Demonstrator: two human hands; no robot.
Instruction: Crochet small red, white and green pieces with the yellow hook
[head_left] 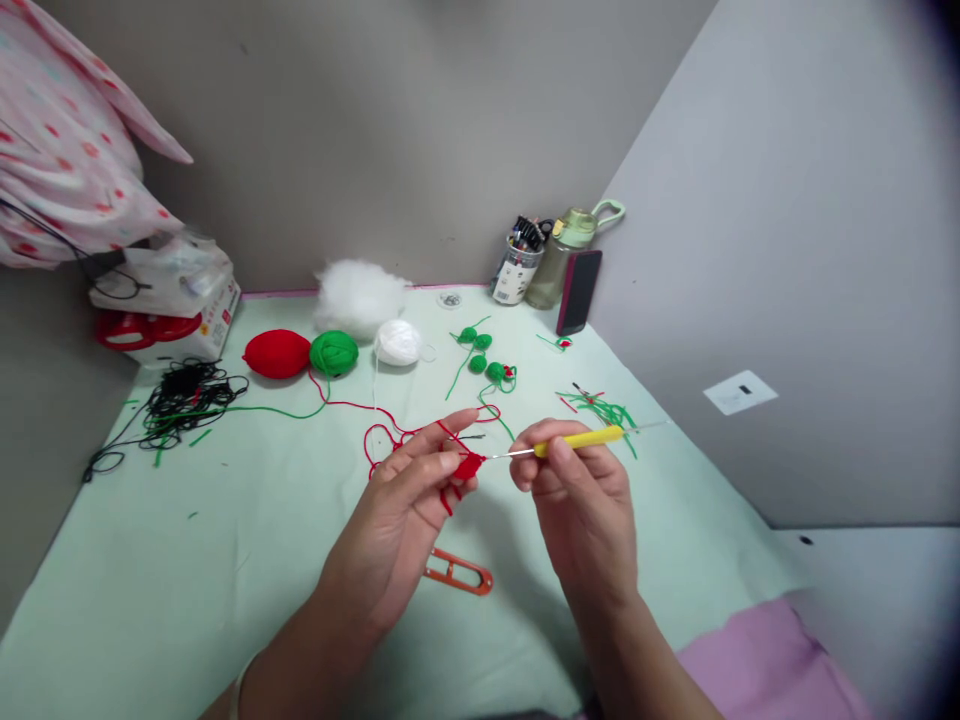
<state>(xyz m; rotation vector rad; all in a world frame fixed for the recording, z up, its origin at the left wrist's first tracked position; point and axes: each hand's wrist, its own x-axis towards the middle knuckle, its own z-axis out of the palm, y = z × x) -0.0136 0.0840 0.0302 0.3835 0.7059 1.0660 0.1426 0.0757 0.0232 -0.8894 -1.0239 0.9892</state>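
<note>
Between its thumb and fingers, my left hand [412, 480] pinches a small red crochet piece [469, 465], with red yarn looped over the raised index finger. My right hand [581, 490] is closed round a crochet hook [581, 440] with a yellow handle. The hook's thin metal shaft points left, and its tip meets the edge of the red piece. From the red yarn ball [277, 354] a strand runs across the table towards my left hand. Below the hands lies an orange thread snipper [461, 573], partly hidden by my left hand.
Behind the hands are a green yarn ball [334, 353], a white yarn ball [398, 343], fluffy stuffing [361, 297] and several small green crochet pieces [478, 364]. Tangled black yarn [187, 395] lies left; green scraps [604, 410] lie right. A pen cup [517, 268], bottle [551, 265] and phone [580, 292] stand at the back.
</note>
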